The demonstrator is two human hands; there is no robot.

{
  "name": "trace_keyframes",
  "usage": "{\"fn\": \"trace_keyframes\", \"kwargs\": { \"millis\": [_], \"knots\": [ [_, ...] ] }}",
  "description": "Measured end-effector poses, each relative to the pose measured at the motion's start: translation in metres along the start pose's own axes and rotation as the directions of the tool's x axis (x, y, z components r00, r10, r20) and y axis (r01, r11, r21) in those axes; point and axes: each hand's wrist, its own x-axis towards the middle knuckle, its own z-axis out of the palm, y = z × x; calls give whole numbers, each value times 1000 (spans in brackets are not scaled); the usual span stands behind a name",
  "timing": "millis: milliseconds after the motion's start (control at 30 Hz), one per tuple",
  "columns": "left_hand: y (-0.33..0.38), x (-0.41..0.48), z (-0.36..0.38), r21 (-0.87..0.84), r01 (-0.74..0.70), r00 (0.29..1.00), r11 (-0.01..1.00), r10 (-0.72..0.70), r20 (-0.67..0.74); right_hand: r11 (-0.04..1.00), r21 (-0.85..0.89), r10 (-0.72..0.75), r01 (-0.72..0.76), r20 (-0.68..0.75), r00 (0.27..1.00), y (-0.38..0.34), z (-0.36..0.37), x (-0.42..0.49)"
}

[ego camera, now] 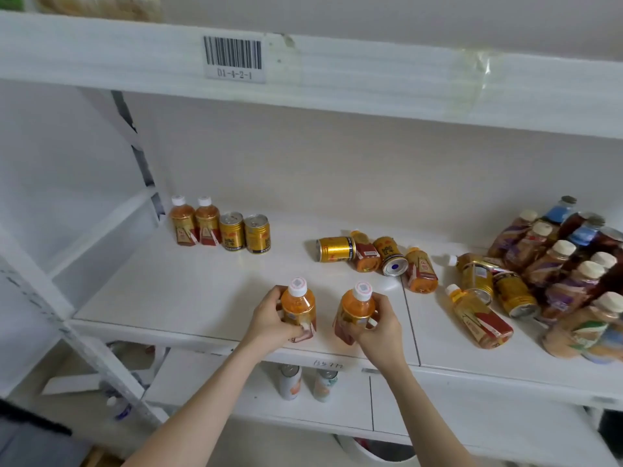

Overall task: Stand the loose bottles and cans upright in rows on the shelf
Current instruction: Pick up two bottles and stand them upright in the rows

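The left hand has its fingers and thumb curled round an orange bottle, and the right hand grips a second orange bottle the same way. Both bottles are roughly upright with white caps on top. They are side by side but apart, over the near edge of the white shelf. Whether their bases touch the shelf I cannot tell.

At the far left of the shelf a short row stands upright: two small bottles, then two gold cans to their right, close together.

In the middle, towards the far side, loose drinks lie on their sides in a bunch: a gold can, a bottle, another can and another bottle. Further right lie a larger fallen bottle and more fallen cans.

At the right end taller bottles with cream caps are packed together, most of them leaning.

A barcode label sits on the edge of the shelf above. Two pale cans stand on the shelf below.
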Motion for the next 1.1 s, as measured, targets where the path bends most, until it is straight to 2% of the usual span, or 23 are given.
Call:
{"fn": "trace_keyframes", "kwargs": {
  "millis": [267, 567, 767, 1100],
  "knots": [
    [2, 9, -73, 69, -5, 998, 998, 0, 68, 999, -15, -32, 32, -25, 999, -34, 62, 0],
    [-13, 23, -141, 56, 14, 1000, 998, -13, -9, 995, -81, -56, 61, 63, 996, -62, 135, 16],
    [-32, 43, -199, 52, 30, 999, 998, -29, -26, 995, -97, -31, 40, 98, 995, -82, 199, 25],
    [-60, 98, -292, 168, 37, 999, 985, -41, 19, 996, -87, 29, -24, 49, 998, -113, 307, 39]
  ]
}}
